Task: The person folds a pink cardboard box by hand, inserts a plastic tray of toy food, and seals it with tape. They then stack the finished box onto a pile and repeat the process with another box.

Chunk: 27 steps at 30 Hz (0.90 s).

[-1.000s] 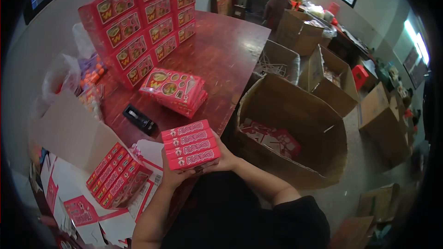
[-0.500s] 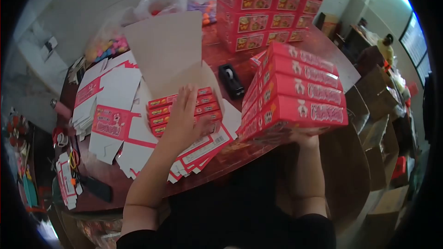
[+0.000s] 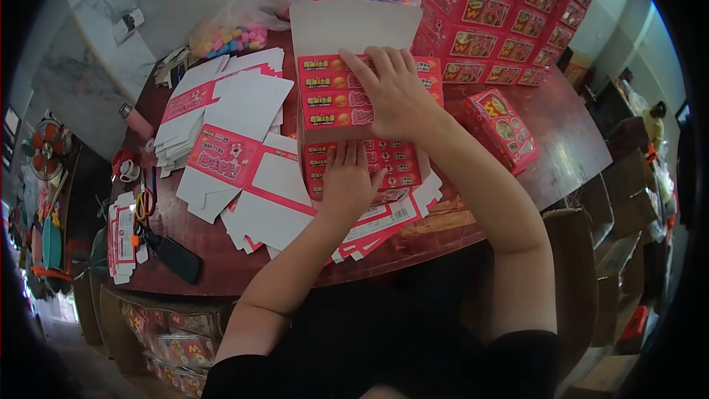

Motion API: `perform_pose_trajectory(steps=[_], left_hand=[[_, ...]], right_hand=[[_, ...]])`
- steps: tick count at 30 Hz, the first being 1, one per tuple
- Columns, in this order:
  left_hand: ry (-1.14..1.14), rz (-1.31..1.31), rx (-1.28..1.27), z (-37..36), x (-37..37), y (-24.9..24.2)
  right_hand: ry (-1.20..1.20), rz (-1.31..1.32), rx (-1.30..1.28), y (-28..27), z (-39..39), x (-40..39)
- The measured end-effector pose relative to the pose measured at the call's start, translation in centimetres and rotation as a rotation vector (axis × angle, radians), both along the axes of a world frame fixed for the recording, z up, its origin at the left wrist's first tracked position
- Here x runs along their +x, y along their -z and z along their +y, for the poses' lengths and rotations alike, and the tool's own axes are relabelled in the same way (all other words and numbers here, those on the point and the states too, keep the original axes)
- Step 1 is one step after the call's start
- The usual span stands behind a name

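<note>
An open carton (image 3: 354,26) with its white flap raised lies on the red table in front of me. My right hand (image 3: 395,92) lies spread over a stack of small red boxes (image 3: 325,96), holding it in the far half of the carton. In the near half my left hand (image 3: 348,177) rests flat on a second row of red boxes (image 3: 399,166). Both forearms reach in from the bottom of the view.
Flat unfolded cartons (image 3: 229,103) are piled to the left. A wall of stacked red boxes (image 3: 509,15) stands at the back right, with a small pile (image 3: 506,129) beside it. Bags of coloured sweets (image 3: 229,33) sit behind. Brown cardboard boxes (image 3: 620,177) stand on the floor to the right.
My right hand has brought the stack of red boxes from the right down into the carton. My left hand stays on the boxes inside. My view has turned left.
</note>
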State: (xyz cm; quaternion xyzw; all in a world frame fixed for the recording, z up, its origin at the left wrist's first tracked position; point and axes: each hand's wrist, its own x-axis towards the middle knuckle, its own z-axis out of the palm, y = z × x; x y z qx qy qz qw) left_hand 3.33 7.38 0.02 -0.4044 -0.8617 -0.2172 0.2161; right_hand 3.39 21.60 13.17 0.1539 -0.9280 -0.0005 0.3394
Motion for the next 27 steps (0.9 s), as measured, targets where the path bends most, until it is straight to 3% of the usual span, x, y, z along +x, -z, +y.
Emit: perform_pose_trajectory(steps=[4,9,12,15,17,18,21,23,26,27], left_hand=[[-0.002,-0.01,0.018,0.0,0.0,0.1],[0.039,-0.246,-0.034,-0.3,0.3,-1.1],[0.071,-0.147,-0.006,-0.3,0.5,-0.7],[0.6,0.283,0.308,-0.5,0.0,-1.2],[0.747,0.297,0.507,-2.4,0.6,-4.5],[0.64,0.373,0.722,-2.5,-0.2,-6.3],[0.07,0.313,0.899,-2.3,-11.4,-9.6],[-0.065,0.029,0.773,-1.8,-19.4,-10.4],[-0.054,-0.411,0.402,-1.5,-20.9,-11.3],[-0.089,-0.124,0.274,-1.7,-22.6,-11.1]], right_hand=[[0.136,0.017,0.207,1.5,-2.5,-0.6],[0.101,-0.053,0.147,4.0,-3.7,-0.8],[0.113,-0.12,0.182,4.0,-3.2,-1.2],[0.105,-0.232,0.19,3.0,-2.4,-1.6],[0.092,-0.262,0.162,2.5,-1.6,-2.1],[0.083,-0.255,0.137,2.9,-1.3,-2.5],[0.092,-0.288,0.1,3.0,-1.7,-2.7],[0.123,-0.319,0.116,2.8,-2.3,-2.4],[0.185,-0.336,0.163,1.9,-2.8,-1.6],[0.194,-0.347,0.17,1.4,-3.0,-0.9]])
